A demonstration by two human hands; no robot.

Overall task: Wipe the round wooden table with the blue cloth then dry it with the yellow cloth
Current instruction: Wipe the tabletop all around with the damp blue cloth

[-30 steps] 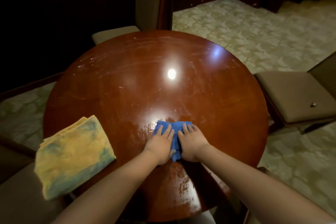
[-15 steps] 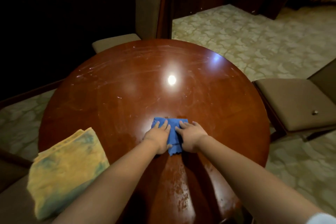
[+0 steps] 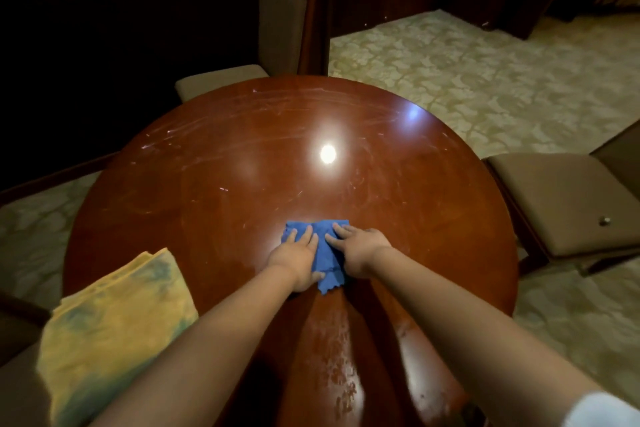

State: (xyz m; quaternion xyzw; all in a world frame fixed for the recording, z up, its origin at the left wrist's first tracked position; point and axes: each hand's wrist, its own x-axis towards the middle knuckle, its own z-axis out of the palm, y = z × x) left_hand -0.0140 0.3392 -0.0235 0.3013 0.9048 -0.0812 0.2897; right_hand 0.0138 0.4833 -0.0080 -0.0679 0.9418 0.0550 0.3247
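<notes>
**Head view: both our hands flat on the blue cloth, mid-table**

Head camera looks down on the round wooden table (image 3: 214, 184), the largest thing before us. Its top is a glossy reddish brown. A bright lamp glare sits near its middle, fine pale scratches and streaks cross its far half, and a mottled, smeared patch runs along the near part between our forearms.

Around the table lies a pale patterned carpet (image 3: 485, 80). One padded chair (image 3: 277, 17) stands at the far edge, and a second chair seat (image 3: 561, 198) stands to the right.

On the near left edge of the table rests the yellow cloth (image 3: 114, 333). It is folded into a thick pad, its yellow blotched with blue-green stains, and its near end hangs over the rim. It lies well apart from our hands.

Smaller is the blue cloth (image 3: 323, 253), a bright blue, crumpled piece lying just on our side of the table's centre, with a ragged corner poking out toward us between our wrists.

Our left hand (image 3: 298, 258) presses on its left part, fingers straight and close together. Our right hand (image 3: 358, 250) presses on its right part, fingers straight and slightly spread. Neither hand curls round the cloth; both lie palm down on it.
</notes>
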